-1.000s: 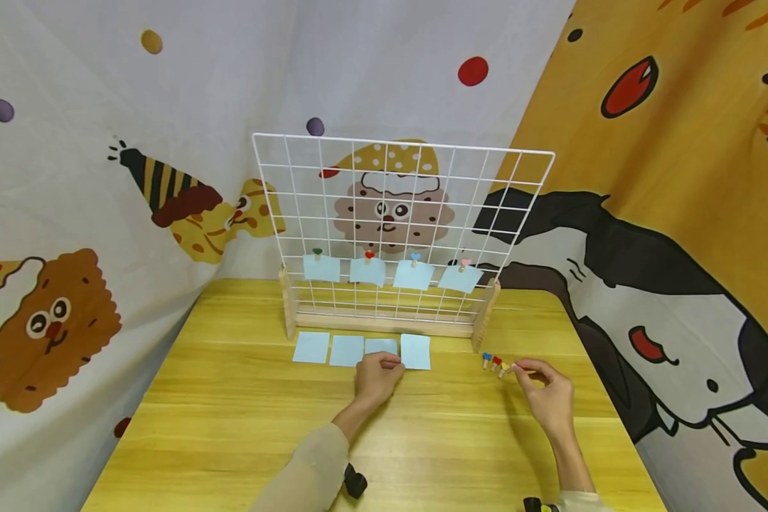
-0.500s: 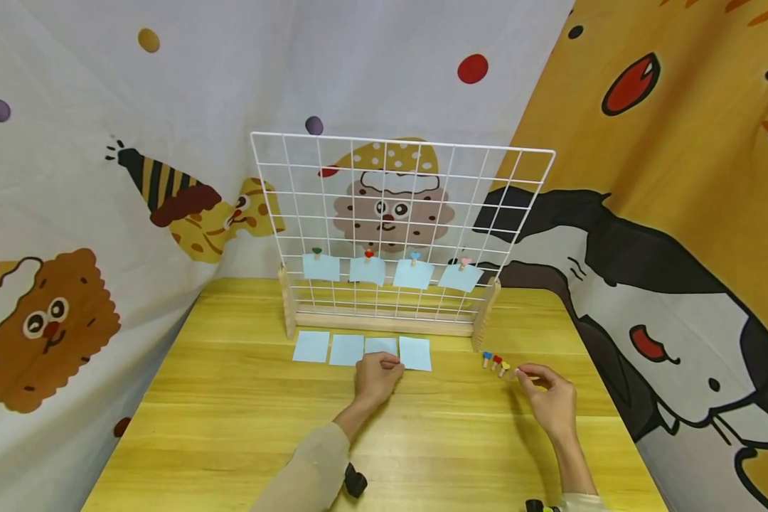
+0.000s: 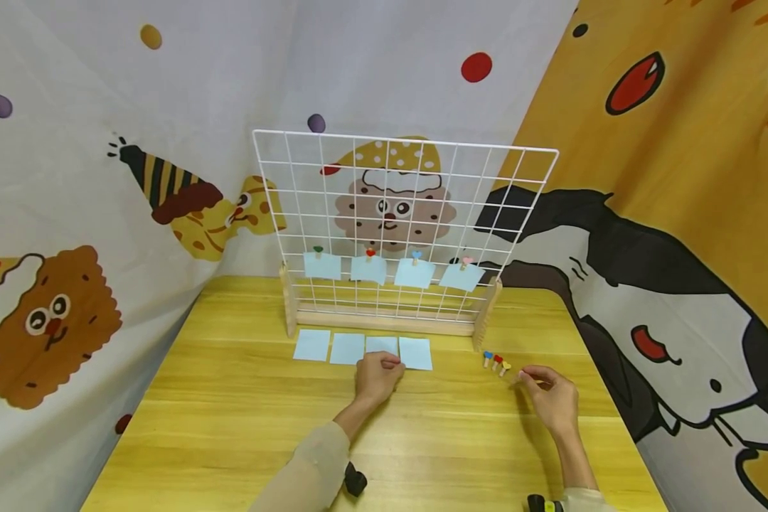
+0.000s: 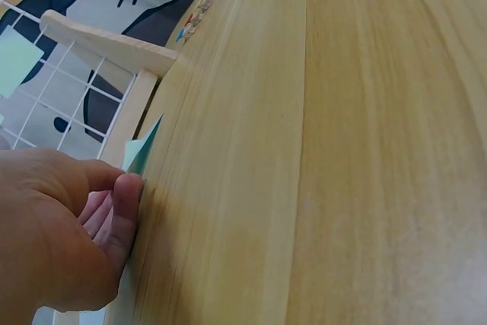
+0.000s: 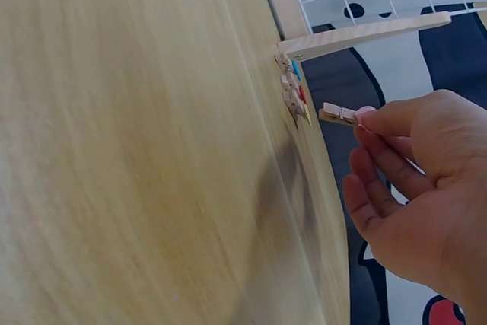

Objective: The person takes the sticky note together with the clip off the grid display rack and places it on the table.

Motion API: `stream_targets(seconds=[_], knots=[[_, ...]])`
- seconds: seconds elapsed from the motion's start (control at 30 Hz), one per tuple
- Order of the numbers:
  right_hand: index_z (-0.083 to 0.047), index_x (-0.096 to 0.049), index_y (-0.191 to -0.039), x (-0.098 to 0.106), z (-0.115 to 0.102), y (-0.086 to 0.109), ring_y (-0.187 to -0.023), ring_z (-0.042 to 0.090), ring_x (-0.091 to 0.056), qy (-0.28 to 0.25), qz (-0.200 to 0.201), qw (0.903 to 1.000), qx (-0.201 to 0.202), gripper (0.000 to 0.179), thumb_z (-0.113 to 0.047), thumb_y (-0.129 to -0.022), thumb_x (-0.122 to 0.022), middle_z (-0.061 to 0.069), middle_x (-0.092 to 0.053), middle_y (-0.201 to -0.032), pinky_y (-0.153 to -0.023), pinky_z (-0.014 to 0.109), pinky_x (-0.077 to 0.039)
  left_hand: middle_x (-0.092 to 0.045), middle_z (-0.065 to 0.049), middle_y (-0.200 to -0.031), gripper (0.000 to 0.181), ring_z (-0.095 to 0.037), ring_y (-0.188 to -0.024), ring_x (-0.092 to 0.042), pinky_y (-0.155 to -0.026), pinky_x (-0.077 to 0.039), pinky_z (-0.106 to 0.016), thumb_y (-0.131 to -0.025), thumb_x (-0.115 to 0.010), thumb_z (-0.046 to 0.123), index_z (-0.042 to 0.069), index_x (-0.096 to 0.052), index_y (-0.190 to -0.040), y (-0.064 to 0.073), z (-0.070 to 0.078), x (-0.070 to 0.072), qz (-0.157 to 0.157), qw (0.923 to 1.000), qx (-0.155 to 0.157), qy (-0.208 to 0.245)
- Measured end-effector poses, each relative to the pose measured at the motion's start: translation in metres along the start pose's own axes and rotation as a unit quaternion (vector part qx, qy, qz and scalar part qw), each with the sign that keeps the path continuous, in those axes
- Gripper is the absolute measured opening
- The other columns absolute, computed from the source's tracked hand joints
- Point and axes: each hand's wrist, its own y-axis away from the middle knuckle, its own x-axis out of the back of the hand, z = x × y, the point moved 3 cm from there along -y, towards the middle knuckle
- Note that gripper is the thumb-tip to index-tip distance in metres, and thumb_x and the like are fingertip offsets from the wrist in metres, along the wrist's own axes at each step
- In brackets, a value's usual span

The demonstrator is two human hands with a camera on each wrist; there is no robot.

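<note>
My left hand [image 3: 377, 377] pinches the left edge of the rightmost light-blue paper note [image 3: 416, 353] in the row on the table. In the left wrist view that note [image 4: 141, 147] stands tilted up between thumb and forefinger. My right hand [image 3: 553, 398] holds a small wooden clothespin [image 5: 338, 114] by its pink end, raised over the table at the right. Just left of it lie three more clothespins, with a blue [image 3: 488, 356], a red [image 3: 498, 360] and a yellow heart [image 3: 505, 367]. The left hand partly covers the third note [image 3: 381, 345].
Behind the notes stands a white wire grid [image 3: 397, 227] on a wooden base [image 3: 384, 323]. Several notes hang on it from heart clothespins, one of them a note [image 3: 462, 277] at the right. Two more notes lie at the left, including one note [image 3: 311, 345]. Printed cloth [image 3: 205, 71] surrounds the table [image 3: 230, 427].
My right hand has drawn slightly right and down, away from the three lying clothespins, with the pink one in its fingers. The left hand stays put; the pinched note's position shifts slightly.
</note>
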Motion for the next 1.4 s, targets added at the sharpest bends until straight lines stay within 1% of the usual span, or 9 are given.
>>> stream_targets(seconds=[0.13, 0.33, 0.43, 0.6, 0.8, 0.9, 1.07, 1.3, 1.4], knots=[[-0.005, -0.085, -0.118, 0.0, 0.002, -0.003, -0.088, -0.015, -0.064, 0.016, -0.007, 0.9998, -0.004, 0.019, -0.02, -0.106, -0.082, 0.022, -0.085, -0.12, -0.073, 0.009, -0.055, -0.088, -0.011, -0.09, 0.011, -0.008, -0.059, -0.075, -0.071, -0.067, -0.029, -0.092, -0.088, 0.008, 0.003, -0.088, -0.102, 0.001, 0.003, 0.001, 0.0, 1.0, -0.004, 0.0], [-0.003, -0.085, -0.118, -0.004, 0.007, -0.009, -0.09, -0.015, -0.064, 0.031, -0.023, 0.9992, -0.002, 0.017, -0.014, -0.105, -0.082, 0.022, -0.085, -0.118, -0.074, 0.009, -0.056, -0.088, -0.012, -0.09, 0.011, -0.015, -0.054, -0.075, -0.067, -0.065, -0.027, -0.093, -0.088, 0.008, 0.002, -0.088, -0.102, 0.002, 0.001, 0.002, -0.003, 1.0, -0.001, 0.007], [-0.004, -0.085, -0.117, -0.007, 0.009, -0.013, -0.09, -0.004, -0.07, 0.052, -0.025, 0.9983, 0.0, 0.016, -0.015, -0.105, -0.082, 0.021, -0.086, -0.114, -0.075, 0.012, -0.056, -0.087, -0.012, -0.089, 0.011, -0.014, -0.052, -0.074, -0.064, -0.064, -0.024, -0.093, -0.087, 0.007, 0.001, -0.088, -0.102, 0.002, 0.001, 0.002, 0.001, 1.0, -0.006, 0.008], [-0.005, -0.086, -0.117, -0.011, 0.012, -0.018, -0.098, 0.025, -0.079, 0.084, -0.03, 0.996, -0.006, 0.017, -0.016, -0.106, -0.081, 0.02, -0.086, -0.113, -0.075, 0.017, -0.055, -0.086, -0.014, -0.086, 0.011, -0.016, -0.052, -0.075, -0.058, -0.062, -0.024, -0.092, -0.087, 0.006, -0.001, -0.086, -0.1, 0.002, 0.0, 0.002, 0.004, 0.9996, -0.022, 0.016], [-0.002, -0.084, -0.118, -0.015, 0.011, -0.022, -0.106, 0.041, -0.079, 0.1, -0.046, 0.9939, -0.001, 0.019, -0.016, -0.107, -0.078, 0.023, -0.085, -0.115, -0.075, 0.02, -0.055, -0.086, -0.009, -0.083, 0.009, -0.014, -0.05, -0.073, -0.06, -0.062, -0.023, -0.092, -0.088, 0.01, 0.004, -0.087, -0.098, 0.0, -0.006, -0.001, 0.0, 0.9997, 0.002, 0.024], [-0.001, -0.084, -0.118, -0.016, 0.011, -0.024, -0.107, 0.042, -0.079, 0.104, -0.05, 0.9933, 0.004, 0.018, -0.015, -0.107, -0.077, 0.023, -0.085, -0.115, -0.076, 0.023, -0.055, -0.086, -0.006, -0.081, 0.007, -0.009, -0.051, -0.071, -0.066, -0.065, -0.028, -0.091, -0.089, 0.012, 0.008, -0.087, -0.096, -0.001, -0.009, -0.002, 0.004, 0.9998, 0.01, 0.02], [-0.002, -0.084, -0.117, -0.018, 0.012, -0.026, -0.105, 0.041, -0.078, 0.111, -0.052, 0.9924, 0.01, 0.017, -0.013, -0.107, -0.077, 0.023, -0.085, -0.114, -0.077, 0.026, -0.055, -0.085, -0.002, -0.08, 0.004, -0.004, -0.055, -0.071, -0.077, -0.068, -0.04, -0.091, -0.087, 0.015, 0.013, -0.087, -0.094, 0.0, -0.008, -0.001, 0.012, 0.9999, -0.001, 0.005], [-0.003, -0.084, -0.116, -0.02, 0.018, -0.027, -0.104, 0.038, -0.079, 0.116, -0.044, 0.9923, 0.006, 0.016, -0.013, -0.106, -0.077, 0.022, -0.085, -0.113, -0.075, 0.023, -0.053, -0.086, -0.003, -0.083, 0.008, -0.007, -0.066, -0.075, -0.072, -0.065, -0.034, -0.088, -0.084, 0.015, 0.011, -0.087, -0.095, 0.007, -0.006, 0.005, 0.015, 0.9996, -0.018, -0.015], [-0.002, -0.084, -0.116, -0.02, 0.019, -0.026, -0.104, 0.038, -0.078, 0.113, -0.042, 0.9927, 0.007, 0.016, -0.014, -0.106, -0.077, 0.022, -0.085, -0.113, -0.075, 0.023, -0.053, -0.086, -0.003, -0.085, 0.007, -0.008, -0.069, -0.076, -0.072, -0.065, -0.033, -0.088, -0.085, 0.015, 0.012, -0.086, -0.094, 0.009, -0.008, 0.006, 0.011, 0.9997, -0.011, -0.017]])
